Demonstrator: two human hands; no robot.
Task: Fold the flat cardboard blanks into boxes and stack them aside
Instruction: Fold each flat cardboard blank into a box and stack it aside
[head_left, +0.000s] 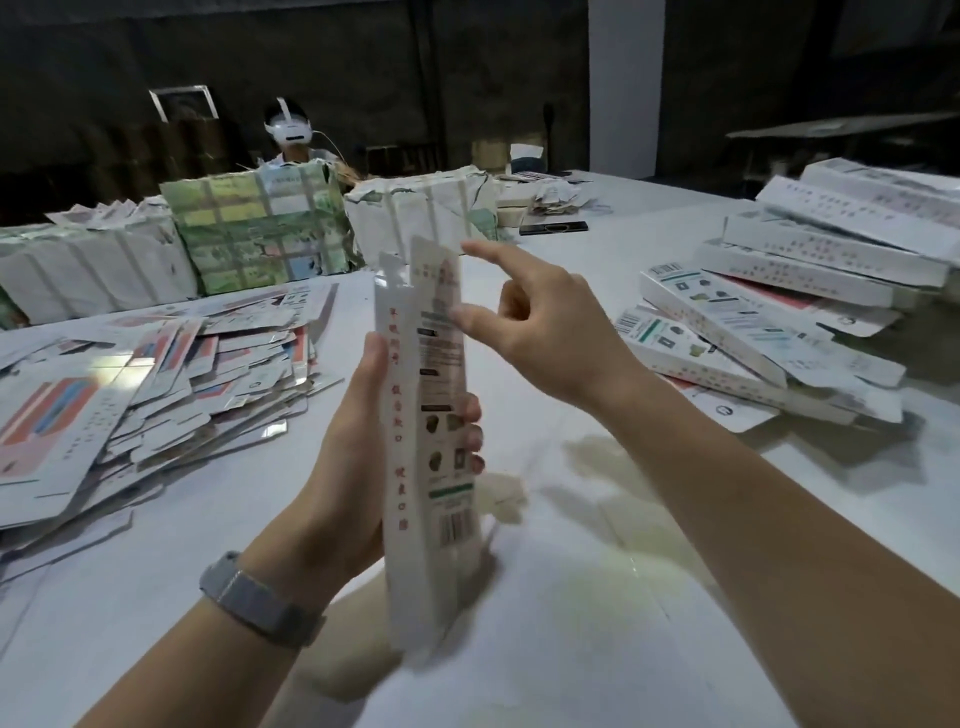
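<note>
A long, narrow white box (431, 447) with red characters and a barcode stands upright over the table's middle, its top flaps still open. My left hand (358, 441) grips its lower half, thumb on the near face and fingers wrapped round the far side. My right hand (540, 332) hovers beside the upper part with the index finger stretched toward the top flap, its fingertips near or touching the box's edge. A heap of flat blanks (156, 384) lies at the left. Folded boxes (769, 322) are piled at the right.
Wrapped bundles of blanks (260, 228) stand along the far side of the white table (597, 597). A person wearing a headset (291, 130) sits behind them. A dark phone-like object (553, 227) lies further back.
</note>
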